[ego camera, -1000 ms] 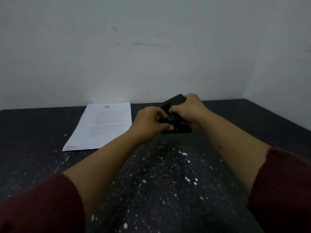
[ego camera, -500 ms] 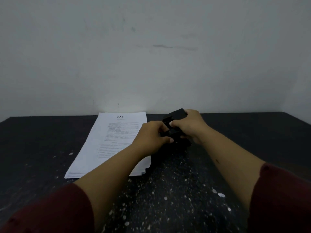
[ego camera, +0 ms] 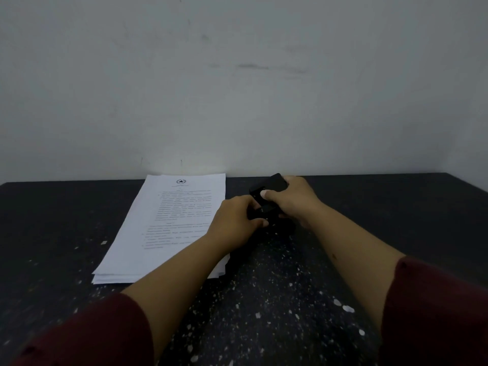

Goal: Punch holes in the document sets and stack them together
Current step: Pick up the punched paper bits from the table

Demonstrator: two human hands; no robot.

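Document sets lie left of the punch, both hands on the tool

Document sets make one loose white pile on the dark table, long axis running near to far, far edge almost at the wall. Nearest the camera: two maroon sleeves and bare forearms; the left forearm crosses over the pile's near right corner. Scattered white flecks, probably punched chads, dot the table between the arms.

Farther out, the left hand curls around the near side of the black hole punch. The right hand is clamped over its far upper part, thumb on top. Hands close together, nearly touching, both gripping the punch.

Punch sits just right of the pile's right long edge, about level with mid-page; touching or apart, cannot tell. No paper visible in its slot.

Judgement: left hand is nearer the pile, so it would likely feed the sheets rightward.
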